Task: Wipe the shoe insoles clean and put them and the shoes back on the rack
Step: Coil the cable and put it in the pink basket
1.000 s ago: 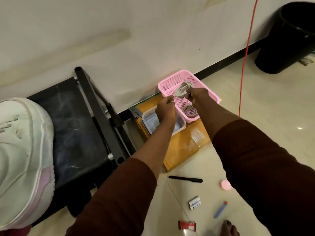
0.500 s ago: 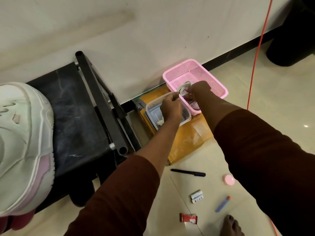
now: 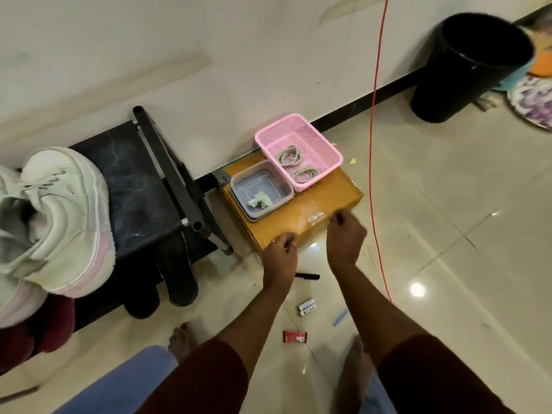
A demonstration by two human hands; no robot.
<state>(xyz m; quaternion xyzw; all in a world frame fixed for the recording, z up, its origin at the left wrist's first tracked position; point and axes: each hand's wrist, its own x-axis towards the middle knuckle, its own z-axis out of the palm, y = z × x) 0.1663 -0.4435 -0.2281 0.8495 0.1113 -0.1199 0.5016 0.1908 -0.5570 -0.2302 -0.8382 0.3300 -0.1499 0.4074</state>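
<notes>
Left hand (image 3: 280,253) and right hand (image 3: 346,237) hang side by side, forearms extended forward and down, knuckles up. The fingers of both are curled inward. Motion blur hides whether either pinches anything, so it cannot be told.

Directly under and just beyond both hands lies a cardboard box (image 3: 324,198). On it, beyond the left hand, sits a clear container (image 3: 236,189) holding a crumpled wipe (image 3: 259,201). Beyond the right hand, touching the container, is a pink basket (image 3: 327,146).

The white shoe (image 3: 62,216) rests on the black rack (image 3: 140,180), well to the left of the left hand. No insole is in view.

Handling judgement:
- The shoe is probably light, with a stiff sole and a soft upper. Grip it at the heel collar or across the midfoot.
- An insole is likely thin and floppy. Support it along its length while wiping.
- The wipe is limp. Pinch it at a fold.
</notes>
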